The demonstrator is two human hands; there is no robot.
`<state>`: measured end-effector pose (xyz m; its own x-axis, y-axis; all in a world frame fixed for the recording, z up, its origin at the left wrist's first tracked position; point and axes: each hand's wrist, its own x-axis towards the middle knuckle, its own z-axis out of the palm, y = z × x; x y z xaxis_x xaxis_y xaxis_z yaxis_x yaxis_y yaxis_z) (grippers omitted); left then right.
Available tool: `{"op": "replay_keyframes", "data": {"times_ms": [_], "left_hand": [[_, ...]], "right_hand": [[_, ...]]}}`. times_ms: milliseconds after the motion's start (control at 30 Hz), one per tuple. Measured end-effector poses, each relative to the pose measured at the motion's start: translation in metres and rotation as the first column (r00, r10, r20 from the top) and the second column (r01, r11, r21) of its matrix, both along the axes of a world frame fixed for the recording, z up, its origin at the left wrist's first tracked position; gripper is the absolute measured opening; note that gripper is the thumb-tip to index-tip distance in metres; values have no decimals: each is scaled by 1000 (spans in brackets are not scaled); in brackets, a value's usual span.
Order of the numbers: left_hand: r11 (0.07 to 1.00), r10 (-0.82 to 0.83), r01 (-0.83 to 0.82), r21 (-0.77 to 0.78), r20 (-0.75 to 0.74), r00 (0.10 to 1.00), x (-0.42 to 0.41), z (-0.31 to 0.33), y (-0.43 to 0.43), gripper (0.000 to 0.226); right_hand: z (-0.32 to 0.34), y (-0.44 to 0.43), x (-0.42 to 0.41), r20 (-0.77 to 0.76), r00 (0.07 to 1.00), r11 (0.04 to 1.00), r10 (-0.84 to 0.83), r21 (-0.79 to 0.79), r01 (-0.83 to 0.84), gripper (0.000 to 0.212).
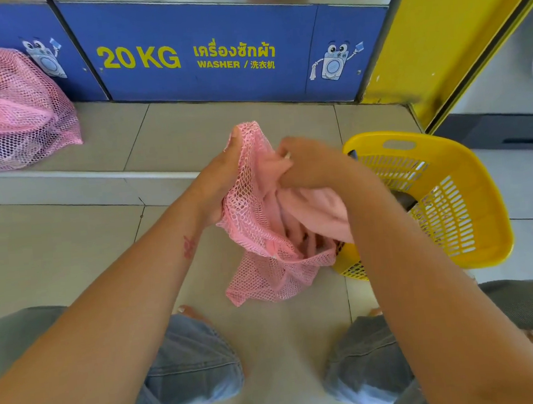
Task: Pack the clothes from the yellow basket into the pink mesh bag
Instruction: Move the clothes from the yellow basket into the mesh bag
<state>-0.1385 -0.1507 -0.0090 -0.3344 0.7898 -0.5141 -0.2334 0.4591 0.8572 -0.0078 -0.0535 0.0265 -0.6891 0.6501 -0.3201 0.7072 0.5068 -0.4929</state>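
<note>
My left hand [221,181] grips the upper edge of a pink mesh bag [255,235], holding it up above the tiled floor with its mouth facing right. My right hand [307,163] is closed on a pale pink garment [314,212] that hangs partly inside the bag's mouth. The bag's lower end sags to the floor. To the right a yellow plastic basket [472,216] stands on the floor, its left side hidden by my right arm; a bit of dark cloth shows inside it.
A second pink mesh bag [9,111], stuffed full, leans on the raised step at the far left. Blue washer panels [207,52] marked 20 KG run along the back. A yellow pillar [447,31] stands at the right. My knees in jeans sit below.
</note>
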Motion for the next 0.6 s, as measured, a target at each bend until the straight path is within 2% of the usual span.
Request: {"op": "replay_keyframes", "data": {"times_ms": [100,167,233,300,367,467,600], "left_hand": [[999,28,-27,-23,47,999,0,-1,2,71],[999,31,-30,-32,42,999,-4,-5,1,72],[998,60,-60,-25,19,998,-6,-6,0,61],[996,83,-82,-41,12,996,-8,-7,-3,63],[996,71,-70,-61,10,997,-5,-7,-5,76],[997,51,-49,-66,28,998,3,-3,-4,83],[995,100,-100,-21,8,995,8,2,1,67]], "right_hand": [[-38,-14,-4,-52,996,950,70,-303,-82,28],[-62,-14,-4,13,992,975,128,-185,-124,30],[-79,-11,5,108,987,991,121,35,-126,20],[-83,-8,20,171,981,955,88,267,-132,36],[-77,-4,33,237,969,929,70,339,-150,62],[-69,-3,43,182,980,968,85,218,-125,73],[-97,-20,35,126,992,1000,-19,25,16,72]]}}
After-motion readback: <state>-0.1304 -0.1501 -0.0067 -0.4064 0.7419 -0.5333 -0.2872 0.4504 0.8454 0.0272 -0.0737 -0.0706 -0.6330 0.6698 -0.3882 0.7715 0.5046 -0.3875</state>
